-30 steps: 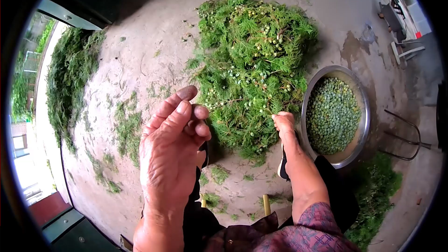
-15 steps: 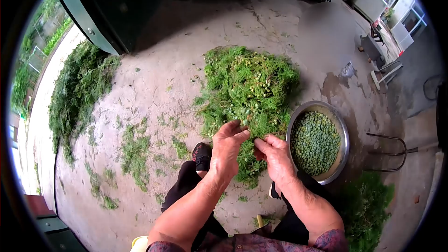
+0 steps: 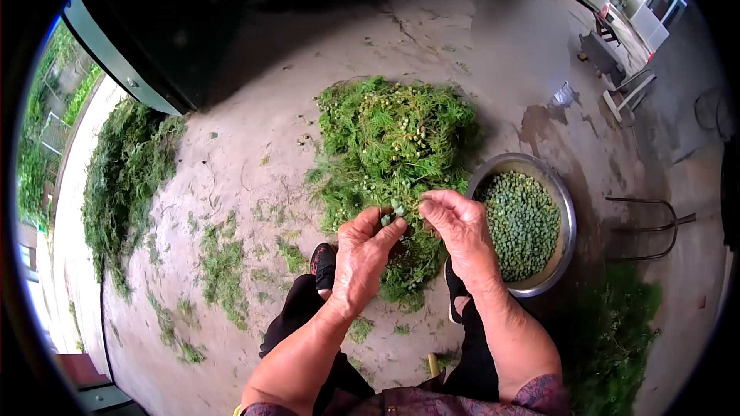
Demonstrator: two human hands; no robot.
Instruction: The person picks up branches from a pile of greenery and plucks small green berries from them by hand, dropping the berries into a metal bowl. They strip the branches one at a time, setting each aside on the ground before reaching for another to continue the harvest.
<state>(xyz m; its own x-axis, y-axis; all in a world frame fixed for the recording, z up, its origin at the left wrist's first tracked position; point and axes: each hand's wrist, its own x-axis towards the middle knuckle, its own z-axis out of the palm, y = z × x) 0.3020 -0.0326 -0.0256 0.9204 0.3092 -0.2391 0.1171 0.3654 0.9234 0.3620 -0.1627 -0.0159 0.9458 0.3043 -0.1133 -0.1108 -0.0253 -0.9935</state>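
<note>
My left hand point(image 3: 364, 253) is closed, its thumb and forefinger pinching a small sprig with pale green cones point(image 3: 398, 206) that stick up above the fingertips. Just to the right, my right hand point(image 3: 462, 237) is also closed, thumb and forefinger together near the cones; anything between them is too small to make out. Both hands are over the near edge of a heap of feathery green branches point(image 3: 401, 127) dotted with yellowish-green cones. Beside my right hand stands a round metal basin point(image 3: 569, 243), holding many small green cones point(image 3: 518, 223).
A darker heap of branches point(image 3: 127, 177) lies at the left by the door panel point(image 3: 127, 69). Loose green scraps point(image 3: 223, 266) are scattered on the concrete floor point(image 3: 254, 146). A bent metal rod frame point(image 3: 671, 227) is right of the basin, with more greenery point(image 3: 609, 339) below it.
My right hand has drawn up and slightly right, away from the left fingertips. The cones in my left hand now show clearly. The whole view has shifted slightly.
</note>
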